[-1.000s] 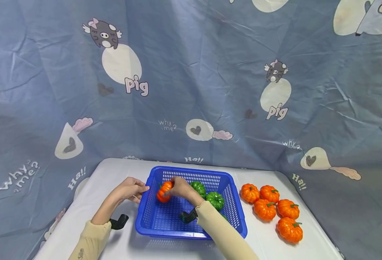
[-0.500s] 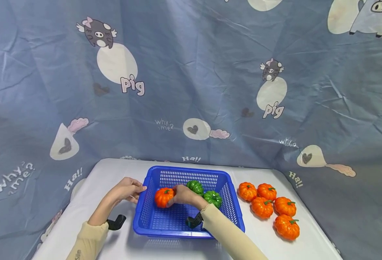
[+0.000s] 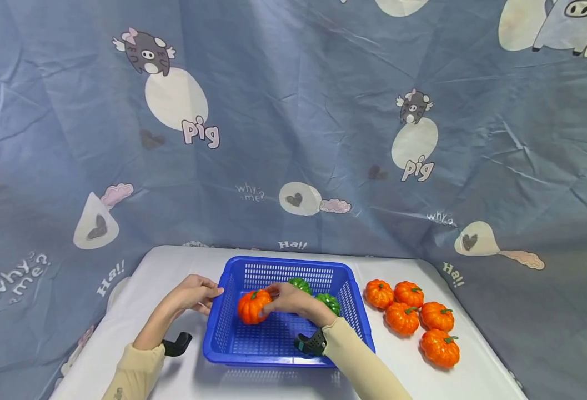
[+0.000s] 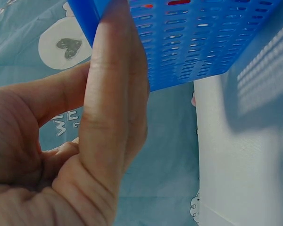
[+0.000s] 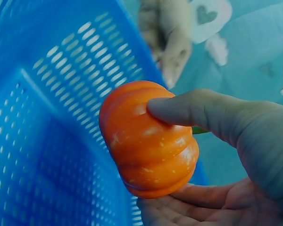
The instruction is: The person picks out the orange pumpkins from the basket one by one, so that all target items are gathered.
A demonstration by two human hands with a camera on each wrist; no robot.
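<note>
My right hand (image 3: 293,300) grips a small orange pumpkin (image 3: 253,307) inside the left part of a blue plastic basket (image 3: 288,360). In the right wrist view, the thumb presses on one side of the pumpkin (image 5: 146,141) and the other fingers lie round the opposite side; its green stem is mostly hidden behind the thumb. At the basket's left rim, my left hand (image 3: 193,293) pinches the edge between thumb and fingers, as the left wrist view shows close to the perforated wall (image 4: 188,42). Green pumpkins (image 3: 328,302) sit deeper in the basket, partly covered by the right arm.
On the white table (image 3: 173,261), right of the basket, several orange pumpkins (image 3: 401,318) stand in a loose group. A blue printed cloth (image 3: 253,139) hangs behind and at both sides of the table. Black wrist straps (image 3: 310,342) are on both forearms.
The pumpkin in my right hand has turned from tilted to stem-up and come slightly nearer to me. My left hand stays at the basket rim.
</note>
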